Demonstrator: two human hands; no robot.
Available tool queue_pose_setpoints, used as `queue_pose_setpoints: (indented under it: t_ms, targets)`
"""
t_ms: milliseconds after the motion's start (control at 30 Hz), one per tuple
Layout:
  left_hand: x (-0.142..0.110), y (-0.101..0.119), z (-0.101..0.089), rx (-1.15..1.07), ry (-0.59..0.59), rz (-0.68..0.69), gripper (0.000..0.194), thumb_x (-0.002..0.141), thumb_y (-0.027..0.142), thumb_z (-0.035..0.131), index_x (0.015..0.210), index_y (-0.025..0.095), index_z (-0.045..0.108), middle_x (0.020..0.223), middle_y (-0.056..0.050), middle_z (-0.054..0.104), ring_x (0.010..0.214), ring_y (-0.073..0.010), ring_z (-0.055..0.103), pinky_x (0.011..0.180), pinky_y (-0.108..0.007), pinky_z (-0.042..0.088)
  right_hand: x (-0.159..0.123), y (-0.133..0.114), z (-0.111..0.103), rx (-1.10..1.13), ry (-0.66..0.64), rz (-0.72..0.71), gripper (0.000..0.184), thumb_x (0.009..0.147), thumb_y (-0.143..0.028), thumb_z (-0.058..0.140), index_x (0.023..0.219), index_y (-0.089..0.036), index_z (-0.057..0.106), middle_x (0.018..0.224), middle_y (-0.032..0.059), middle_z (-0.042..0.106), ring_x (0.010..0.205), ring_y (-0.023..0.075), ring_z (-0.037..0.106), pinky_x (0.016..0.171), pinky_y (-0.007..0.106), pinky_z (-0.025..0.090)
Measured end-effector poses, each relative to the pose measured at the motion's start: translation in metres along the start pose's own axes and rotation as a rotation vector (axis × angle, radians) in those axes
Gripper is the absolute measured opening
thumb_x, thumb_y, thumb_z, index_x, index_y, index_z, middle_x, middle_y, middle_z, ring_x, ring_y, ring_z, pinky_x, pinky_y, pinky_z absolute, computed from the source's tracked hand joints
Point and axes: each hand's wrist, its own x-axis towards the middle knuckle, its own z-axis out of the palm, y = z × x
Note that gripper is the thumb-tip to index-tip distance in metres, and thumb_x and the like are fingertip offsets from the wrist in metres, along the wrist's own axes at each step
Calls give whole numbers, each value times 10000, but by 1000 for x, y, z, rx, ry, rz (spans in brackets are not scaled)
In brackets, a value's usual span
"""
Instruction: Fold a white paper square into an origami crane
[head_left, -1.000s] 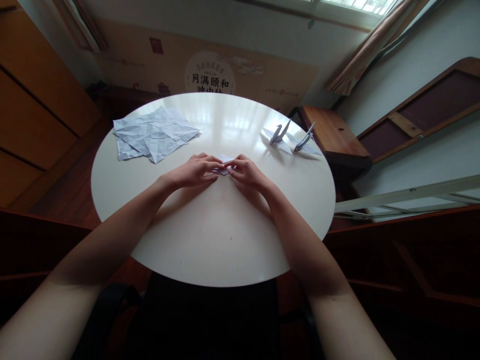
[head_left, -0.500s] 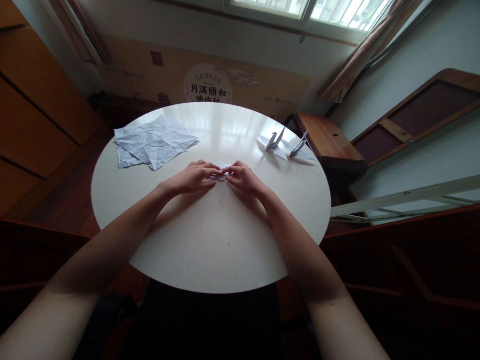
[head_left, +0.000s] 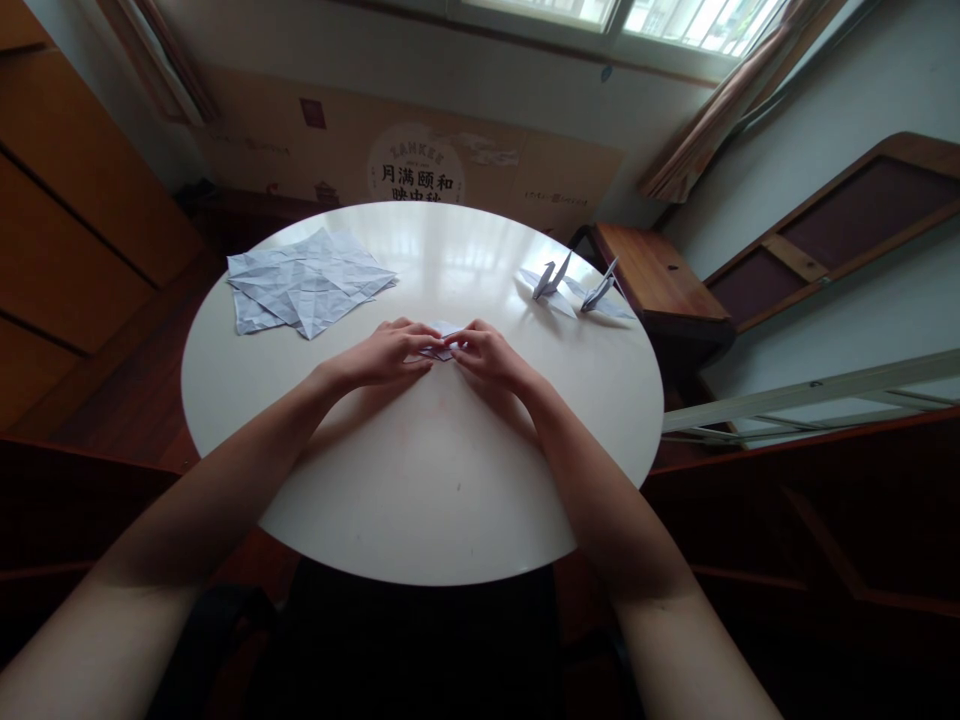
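Note:
At the middle of the round white table (head_left: pixel 420 480), a small folded piece of pale paper (head_left: pixel 444 338) lies between my two hands. My left hand (head_left: pixel 386 355) pinches its left side with the fingers curled. My right hand (head_left: pixel 486 355) pinches its right side, fingertips meeting those of the left. Most of the paper is hidden under my fingers.
A spread of creased paper sheets (head_left: pixel 304 282) lies at the table's back left. Two finished paper cranes (head_left: pixel 551 280) (head_left: pixel 604 295) stand at the back right. A wooden stool (head_left: pixel 656 275) sits beyond the right edge, and a printed cardboard panel (head_left: pixel 416 165) leans on the far wall.
The view has tilted slightly, showing more of the window. My hands stay on the folded paper with only small finger movements.

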Motion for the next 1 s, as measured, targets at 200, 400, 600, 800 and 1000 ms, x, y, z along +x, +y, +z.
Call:
queue_pose_setpoints:
  t_ms: [200,400,600,800,1000]
  targets:
    - [0,2,-1,12,-5,0,451,996,402,564,1421,292,669,1450,-77,652,1304,-314,544,1156,-501,360,0,-1,0,-8,-3,1,274,915,-208,648,1124,-242,822,1031,65,628,925,188,639,921,344,526]
    - [-1,4,-3,9,1,-3,450,976,380,582,1407,292,678,1435,-73,662,1294,-317,553,1159,-505,363,0,0,1,0,13,-7,275,906,-201,646,1111,-249,825,1027,62,630,914,188,635,924,351,525]
    - [-1,4,-4,1,3,-7,447,981,392,586,1407,297,679,1427,-73,664,1298,-314,549,1161,-492,364,0,1,1,17,7,-6,273,912,-209,644,1116,-244,823,1025,62,619,894,182,625,910,345,526]
    - [0,2,-2,8,3,7,447,981,385,582,1406,288,683,1427,-77,661,1299,-317,553,1165,-489,354,1,0,1,17,-5,-11,284,909,-195,640,1127,-233,819,1028,67,612,887,186,624,912,356,526]
    - [0,2,-2,3,4,8,460,978,393,587,1416,286,675,1425,-81,661,1305,-325,546,1168,-490,350,0,-1,-1,23,-8,-8,271,916,-204,644,1121,-231,820,1030,67,610,910,188,631,933,355,525]
